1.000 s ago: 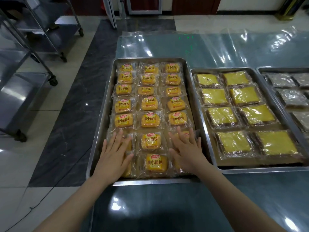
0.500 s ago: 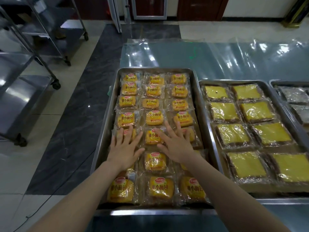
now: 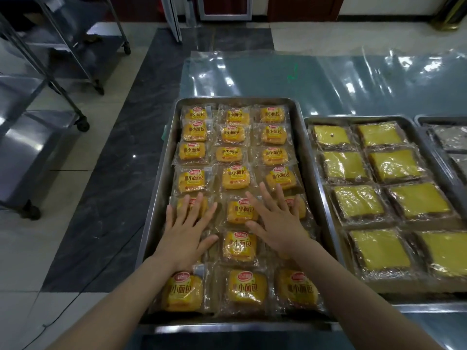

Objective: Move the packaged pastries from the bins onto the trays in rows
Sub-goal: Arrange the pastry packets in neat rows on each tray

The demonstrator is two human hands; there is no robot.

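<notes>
While both forearms reach in over the near edge of the steel tray [image 3: 165, 173], the left hand [image 3: 185, 233] lies flat on the left column of packaged pastries [image 3: 236, 178]. Its fingers are straight and spread and its thumb points toward the middle column. It grips nothing and only rests on the wrappers of the fifth and sixth rows, counted from the far edge. The right hand [image 3: 276, 223] mirrors it on the right column, palm down with splayed, straight fingers. Its fingertips reach the near edge of the fourth-row packet, and it too holds nothing.

The pastries fill this tray in three columns and seven rows, each an orange-yellow bun in a clear wrapper with a red logo. Between the two hands the middle packet [image 3: 241, 210] of the fifth row lies uncovered. The near row sits just inside the near rim, partly crossed by the forearms.

Just beside the tray's right edge stands a second tray [image 3: 353, 118] holding larger yellow-topped wrapped slabs [image 3: 358, 200] in two columns. A third tray [image 3: 439, 120] with grey packets [image 3: 452, 137] shows at the table's right edge. All the trays sit on a table [image 3: 379, 82] under a clear plastic sheet [image 3: 240, 72]. A wheeled steel rack [image 3: 50, 59] stands on the floor off the left side.
</notes>
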